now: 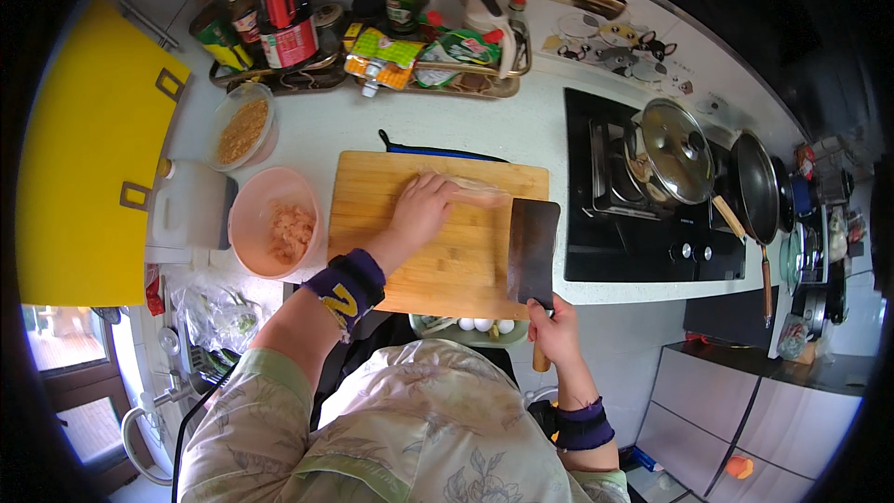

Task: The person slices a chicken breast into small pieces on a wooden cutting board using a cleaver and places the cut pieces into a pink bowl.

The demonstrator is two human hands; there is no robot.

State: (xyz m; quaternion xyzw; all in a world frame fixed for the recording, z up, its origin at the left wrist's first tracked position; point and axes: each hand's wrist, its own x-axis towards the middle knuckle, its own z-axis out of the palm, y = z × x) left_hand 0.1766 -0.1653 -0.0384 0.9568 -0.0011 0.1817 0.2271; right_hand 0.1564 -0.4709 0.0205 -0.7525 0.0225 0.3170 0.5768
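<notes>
My left hand (pixel 422 206) presses flat on the left end of a pale piece of raw meat (pixel 480 191), which lies near the far edge of a wooden cutting board (pixel 370 223). In my right hand (pixel 557 328) is the wooden handle of a cleaver (pixel 533 248), its broad dark blade over the board's right side, close to the meat's right end. Left of the board stands a pink plastic bowl (pixel 241 223) with chopped raw meat (pixel 290 232) in it.
A tub of brown crumbs (pixel 242 131) and a plastic jug (pixel 188 202) stand at left. Behind is a rack of bottles and packets (pixel 461 77). The black gas hob (pixel 607 244) at right holds a lidded pan (pixel 676 150) and a frying pan (pixel 756 185). Eggs (pixel 483 325) sit below the board.
</notes>
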